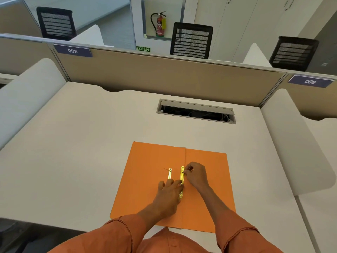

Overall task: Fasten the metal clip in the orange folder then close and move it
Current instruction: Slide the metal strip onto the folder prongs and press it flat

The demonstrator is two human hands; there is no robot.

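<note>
An orange folder (144, 179) lies open and flat on the white desk, near the front edge. A gold metal clip bar (182, 175) runs along its centre fold. A second, thinner gold strip (170, 173) lies just left of it, pointing away from me. My left hand (168, 195) rests flat on the folder, its fingers pressing the lower part of the clip bar and the near end of the thin strip. My right hand (196, 177) pinches at the upper end of the clip bar with fingertips.
A cable slot with an open lid (196, 111) is set into the desk (82, 143) behind the folder. Beige partitions (164, 75) close the back, white curved dividers (291, 143) flank both sides. Black chairs stand beyond the partition.
</note>
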